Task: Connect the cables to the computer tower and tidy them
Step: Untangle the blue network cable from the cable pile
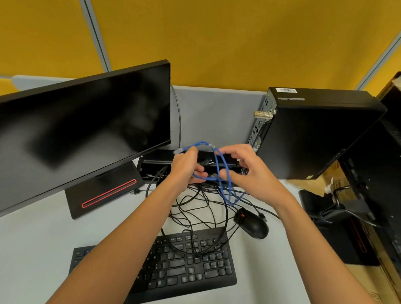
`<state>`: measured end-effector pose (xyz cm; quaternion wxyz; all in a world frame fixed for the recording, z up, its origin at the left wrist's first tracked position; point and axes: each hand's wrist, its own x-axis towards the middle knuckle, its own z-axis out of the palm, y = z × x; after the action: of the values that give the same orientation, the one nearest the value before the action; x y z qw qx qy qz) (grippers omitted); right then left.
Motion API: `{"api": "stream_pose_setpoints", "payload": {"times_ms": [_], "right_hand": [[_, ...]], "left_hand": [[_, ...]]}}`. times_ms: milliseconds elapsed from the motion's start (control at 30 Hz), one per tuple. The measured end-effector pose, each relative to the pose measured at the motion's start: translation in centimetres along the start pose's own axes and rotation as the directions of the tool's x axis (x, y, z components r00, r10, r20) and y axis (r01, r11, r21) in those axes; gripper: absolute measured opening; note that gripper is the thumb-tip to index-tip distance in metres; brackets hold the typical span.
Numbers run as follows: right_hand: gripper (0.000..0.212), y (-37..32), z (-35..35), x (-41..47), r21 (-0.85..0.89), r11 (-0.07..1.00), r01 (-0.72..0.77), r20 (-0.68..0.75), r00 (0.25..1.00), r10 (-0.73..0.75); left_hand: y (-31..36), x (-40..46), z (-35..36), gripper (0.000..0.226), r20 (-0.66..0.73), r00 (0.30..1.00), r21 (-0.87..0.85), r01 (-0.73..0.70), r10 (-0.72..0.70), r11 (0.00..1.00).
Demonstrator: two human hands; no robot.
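While the computer tower (318, 136) stands upright at 2 o'clock on the table (25, 257), its rear port panel turned toward centre and no lead visibly plugged in, the step in hand is sorting, not connecting.

Item: blue network cable (220, 163), looped, held above the table at centre. Left hand (185, 166) closed around one part of the loop, with a pale plug end showing just beyond the knuckles at 10 o'clock of that hand. Right hand (246, 173) pinching the loop's other side between thumb and forefingers, remaining fingers spread loose.

Item: tangle of black cables (201, 208), lying slack at 6 o'clock of the hands, some strands draped over the keyboard (183, 268); the blue loop's lower end hangs into it.

Item: mouse (252, 221), at 5 o'clock of the hands, just beside the tangle.

Item: monitor (74, 127), dark, at 9 o'clock.

Judgement: task early. Next move likely calls for freeing the blue loop from the black strands, locating its plug, then carrying it to 2 o'clock and matching it to the correct socket on the rear panel, which is too small here to make out.
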<state>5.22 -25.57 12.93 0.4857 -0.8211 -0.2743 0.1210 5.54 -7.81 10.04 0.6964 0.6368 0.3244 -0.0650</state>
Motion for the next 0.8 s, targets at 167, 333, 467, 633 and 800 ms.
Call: {"api": "stream_pose_setpoints", "payload": {"times_ms": [167,333,467,633,800], "right_hand": [[0.051,0.3,-0.7,-0.4,0.199,0.976,-0.087,0.112,0.992,0.066],[0.026,0.3,-1.1,-0.5,0.143,0.974,-0.175,0.172,0.974,0.15],[0.031,0.1,2.6,0.7,0.002,0.979,-0.203,-0.056,0.978,0.203],[0.016,0.0,5.5,1.3,-0.328,0.935,-0.136,-0.306,0.951,0.031],[0.02,1.1,5.0,1.7,-0.453,0.849,-0.272,-0.4,0.913,0.078]], "left_hand": [[0.0,0.9,-1.3,0.021,-0.122,0.992,-0.009,-0.021,0.02,1.0],[-0.5,2.0,-2.7,0.028,-0.176,0.984,-0.024,0.027,-0.031,0.999],[-0.4,0.9,-0.7,0.028,-0.17,0.985,-0.012,-0.025,0.022,1.0],[-0.4,-0.1,1.2,0.028,-0.132,0.99,-0.03,-0.053,0.049,0.998],[0.0,-0.7,1.8,0.027,-0.042,0.999,-0.136,-0.032,0.027,0.99]]}}
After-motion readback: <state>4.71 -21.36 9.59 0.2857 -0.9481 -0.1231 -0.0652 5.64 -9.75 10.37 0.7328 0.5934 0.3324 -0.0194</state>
